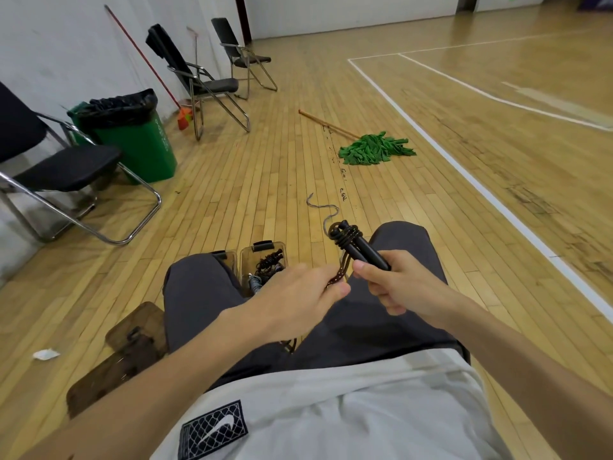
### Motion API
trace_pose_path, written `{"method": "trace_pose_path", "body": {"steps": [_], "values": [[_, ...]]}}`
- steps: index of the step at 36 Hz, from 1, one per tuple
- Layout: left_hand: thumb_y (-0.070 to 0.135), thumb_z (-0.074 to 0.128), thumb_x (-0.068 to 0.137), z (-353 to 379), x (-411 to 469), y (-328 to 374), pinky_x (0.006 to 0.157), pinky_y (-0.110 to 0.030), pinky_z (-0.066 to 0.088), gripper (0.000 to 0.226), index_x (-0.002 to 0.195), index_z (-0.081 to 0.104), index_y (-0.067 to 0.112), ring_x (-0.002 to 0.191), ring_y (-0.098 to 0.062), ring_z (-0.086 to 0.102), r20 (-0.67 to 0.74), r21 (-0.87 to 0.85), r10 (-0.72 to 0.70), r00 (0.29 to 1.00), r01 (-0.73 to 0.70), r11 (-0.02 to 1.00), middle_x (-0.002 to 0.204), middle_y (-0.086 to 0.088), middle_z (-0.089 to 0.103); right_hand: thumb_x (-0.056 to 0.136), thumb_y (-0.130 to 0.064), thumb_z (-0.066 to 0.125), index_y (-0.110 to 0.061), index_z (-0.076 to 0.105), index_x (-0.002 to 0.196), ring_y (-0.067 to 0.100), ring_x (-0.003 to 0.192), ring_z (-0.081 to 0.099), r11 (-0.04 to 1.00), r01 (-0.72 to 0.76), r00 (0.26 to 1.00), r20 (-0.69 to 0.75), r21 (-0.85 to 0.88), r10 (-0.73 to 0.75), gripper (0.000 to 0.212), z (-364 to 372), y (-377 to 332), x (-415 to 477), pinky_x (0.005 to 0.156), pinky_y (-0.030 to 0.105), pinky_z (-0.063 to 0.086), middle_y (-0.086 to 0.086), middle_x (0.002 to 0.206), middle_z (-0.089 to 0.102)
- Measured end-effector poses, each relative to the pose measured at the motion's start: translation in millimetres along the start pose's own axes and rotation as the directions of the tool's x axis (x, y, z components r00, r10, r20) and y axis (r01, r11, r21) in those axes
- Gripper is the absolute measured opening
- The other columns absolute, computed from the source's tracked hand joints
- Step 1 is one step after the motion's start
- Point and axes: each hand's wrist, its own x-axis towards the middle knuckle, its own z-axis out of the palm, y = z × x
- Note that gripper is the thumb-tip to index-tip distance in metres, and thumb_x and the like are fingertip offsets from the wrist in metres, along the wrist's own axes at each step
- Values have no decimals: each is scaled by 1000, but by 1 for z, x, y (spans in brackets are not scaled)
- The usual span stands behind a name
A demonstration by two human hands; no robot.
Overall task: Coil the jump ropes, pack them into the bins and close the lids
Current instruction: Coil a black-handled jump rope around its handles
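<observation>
Head view looks down over my knees at the work: my right hand (394, 283) is closed around the two black handles (365, 249) of a jump rope (346, 234), held side by side with several turns of cord already wound around their far ends. My left hand (298, 293) pinches the loose part of the cord just beside the handles, fingers closed on it, and more cord hangs down between my legs. A grey tail (326, 212) shows past the wound end, though I cannot tell whether it belongs to this cord. To wrap well, I judge I should keep the handles parallel and firmly gripped, feed the cord under light tension, and lay each turn snug beside the one before so nothing slips off. On the floor between my knees stands an open bin (247, 263) with coiled ropes inside, a second bin (229, 257) touching its left side, and two brown lids (132, 346) lie off by my left leg.
</observation>
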Motion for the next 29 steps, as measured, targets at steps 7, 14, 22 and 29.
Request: {"method": "trace_pose_path", "body": {"steps": [7, 14, 22, 29], "values": [[42, 32, 107, -28, 5, 1, 59, -30, 44, 29, 87, 44, 25, 63, -13, 54, 35, 317, 49, 998, -57, 947, 71, 6, 53, 101, -30, 59, -10, 55, 101, 10, 46, 29, 996, -32, 999, 25, -85, 34, 21, -1, -1, 0, 42, 21, 28, -3, 59, 39], [41, 40, 106, -52, 13, 10, 66, -26, 39, 27, 92, 53, 23, 74, -11, 48, 153, 467, 159, 975, -213, 858, 78, 12, 42, 103, -35, 55, -10, 53, 98, 10, 47, 27, 960, -126, 978, 133, -250, 163, 25, -1, -9, -3, 42, 21, 27, -2, 61, 34], [41, 58, 97, -76, 27, 13, 62, -16, 35, 25, 100, 73, 22, 78, -5, 51, 155, 352, 276, 948, -315, 882, 85, 7, 62, 103, -38, 54, -11, 53, 94, 12, 46, 30, 908, -124, 946, 228, -401, 230, 29, -1, -27, -12, 43, 21, 29, -3, 58, 36], [40, 68, 88, -91, 37, 19, 67, -11, 38, 20, 93, 75, 23, 75, 1, 58, 106, 118, 284, 953, -296, 948, 77, 17, 64, 104, -39, 52, -11, 58, 95, 8, 41, 34, 846, -73, 911, 310, -528, 272, 29, 8, -33, -20, 43, 19, 34, -5, 57, 38]]}}
